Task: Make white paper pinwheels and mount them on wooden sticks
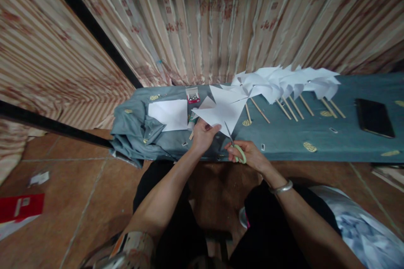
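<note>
My left hand (203, 135) pinches the lower left edge of a white sheet of paper (219, 113), which has slits running in from its corners. Scissors with pale green handles (240, 154) are in my right hand (252, 155), their blades at the sheet's bottom corner. Under and beside the sheet, partly hidden, lies a tube (191, 121). Just past it stands a small red box (192, 95) with shiny metal pins inside. A stack of white paper (172, 114) lies to the left of my left hand.
Several white paper pinwheels (284, 82) on wooden sticks (296, 108) overlap along the back right of the cloth-covered bench (341, 143). A dark tablet or phone (375, 117) lies at the right. Curtains (214, 21) hang behind; a plastic bag (362, 222) sits on the floor.
</note>
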`<action>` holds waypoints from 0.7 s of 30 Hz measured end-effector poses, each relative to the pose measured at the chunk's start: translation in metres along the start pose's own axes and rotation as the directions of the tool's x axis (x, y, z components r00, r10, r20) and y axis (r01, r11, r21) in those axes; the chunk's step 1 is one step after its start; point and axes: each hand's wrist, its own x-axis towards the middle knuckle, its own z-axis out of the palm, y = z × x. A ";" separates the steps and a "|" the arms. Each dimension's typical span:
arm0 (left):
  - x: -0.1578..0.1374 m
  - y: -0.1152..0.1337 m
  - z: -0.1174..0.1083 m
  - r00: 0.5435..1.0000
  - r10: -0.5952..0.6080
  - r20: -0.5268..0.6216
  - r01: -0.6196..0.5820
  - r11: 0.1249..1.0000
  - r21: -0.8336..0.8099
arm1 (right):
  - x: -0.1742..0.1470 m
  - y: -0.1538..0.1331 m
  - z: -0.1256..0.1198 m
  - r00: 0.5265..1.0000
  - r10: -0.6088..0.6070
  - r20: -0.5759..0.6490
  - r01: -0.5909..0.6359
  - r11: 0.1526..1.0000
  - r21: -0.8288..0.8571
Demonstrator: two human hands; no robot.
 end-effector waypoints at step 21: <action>-0.008 -0.001 0.005 0.999 -0.021 0.049 0.021 1.000 0.006 | 0.002 0.000 0.000 0.998 -0.008 -0.054 0.008 1.000 -0.011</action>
